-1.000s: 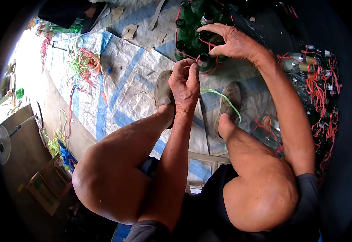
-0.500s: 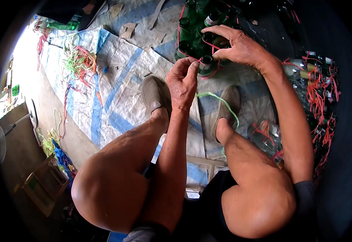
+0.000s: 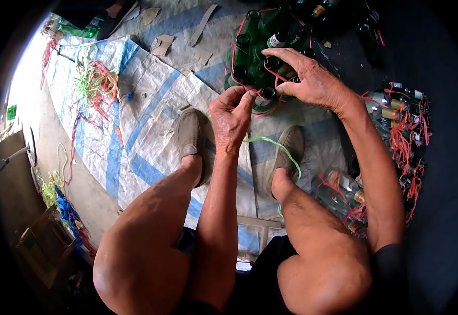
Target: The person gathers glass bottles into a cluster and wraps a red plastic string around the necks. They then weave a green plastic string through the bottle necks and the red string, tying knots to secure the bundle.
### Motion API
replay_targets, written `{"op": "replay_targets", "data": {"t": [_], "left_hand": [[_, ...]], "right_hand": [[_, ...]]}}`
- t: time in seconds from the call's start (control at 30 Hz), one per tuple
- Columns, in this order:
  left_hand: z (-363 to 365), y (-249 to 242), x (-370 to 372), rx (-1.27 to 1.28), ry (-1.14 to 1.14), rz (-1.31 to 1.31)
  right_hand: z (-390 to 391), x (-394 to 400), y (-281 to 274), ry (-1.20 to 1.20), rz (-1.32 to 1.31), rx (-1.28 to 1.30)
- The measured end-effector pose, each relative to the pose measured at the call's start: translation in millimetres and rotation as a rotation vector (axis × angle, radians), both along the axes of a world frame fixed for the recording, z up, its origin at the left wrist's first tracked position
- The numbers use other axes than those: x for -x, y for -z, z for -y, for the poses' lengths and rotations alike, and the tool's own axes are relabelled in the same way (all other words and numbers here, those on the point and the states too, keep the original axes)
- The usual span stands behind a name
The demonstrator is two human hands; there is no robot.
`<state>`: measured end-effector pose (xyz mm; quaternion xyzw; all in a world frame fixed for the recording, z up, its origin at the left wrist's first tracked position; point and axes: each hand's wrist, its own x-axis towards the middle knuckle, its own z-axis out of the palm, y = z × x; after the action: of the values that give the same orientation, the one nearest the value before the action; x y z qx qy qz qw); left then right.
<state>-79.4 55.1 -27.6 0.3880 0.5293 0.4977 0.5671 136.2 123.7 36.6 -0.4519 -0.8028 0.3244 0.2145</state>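
Several green glass bottles [image 3: 263, 65] stand in a tight cluster, with pink plastic string [image 3: 233, 52] running around and between their necks. My left hand [image 3: 232, 113] is at the near side of the cluster, thumb and index finger pinched on the string beside the nearest bottle neck [image 3: 268, 93]. My right hand [image 3: 310, 79] arches over the right side of the bunch, its thumb and fingers spread apart around a dark bottle mouth [image 3: 272, 63]. The fingertips are right at the necks, and the other fingers are partly hidden behind the hand.
White-and-blue woven sheeting [image 3: 150, 113] covers the floor under my shoes. Tangled string [image 3: 100, 84] lies at left. Clear bottles [image 3: 339, 189] with pink string are beside my right leg, and more tied bottles [image 3: 405, 121] stand at far right. A green strand [image 3: 279, 143] crosses near my shoe.
The view has shifted slightly, so the bottles and floor appear a little lower. My left hand still pinches the string, and my right hand keeps its spread pose over the necks.
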Motion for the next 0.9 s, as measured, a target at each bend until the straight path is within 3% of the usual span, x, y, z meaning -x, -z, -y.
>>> {"op": "replay_targets", "data": {"t": [0.13, 0.3, 0.43, 0.57, 0.67, 0.9], "left_hand": [[-2.1, 1.7, -0.4, 0.031, -0.021, -0.042], [-1.1, -0.3, -6.5, 0.118, -0.098, -0.005], [-2.7, -5.0, -7.4, 0.204, -0.136, 0.008], [-3.9, -2.3, -10.0, 0.234, -0.173, -0.027], [-3.9, 0.2, -13.5, 0.246, -0.216, -0.039], [-7.9, -2.6, -18.5, 0.289, -0.249, -0.094]], "right_hand": [[-2.2, 6.8, -17.9, -0.025, 0.013, 0.137], [-9.3, 10.8, -22.2, -0.096, 0.157, -0.034], [-22.2, 14.7, -26.9, -0.14, 0.108, 0.056], [-29.8, 27.7, -20.1, -0.227, 0.071, -0.042], [-31.8, 33.4, -18.5, -0.302, 0.225, -0.087], [-40.3, 36.3, -19.2, -0.401, 0.302, -0.038]]}}
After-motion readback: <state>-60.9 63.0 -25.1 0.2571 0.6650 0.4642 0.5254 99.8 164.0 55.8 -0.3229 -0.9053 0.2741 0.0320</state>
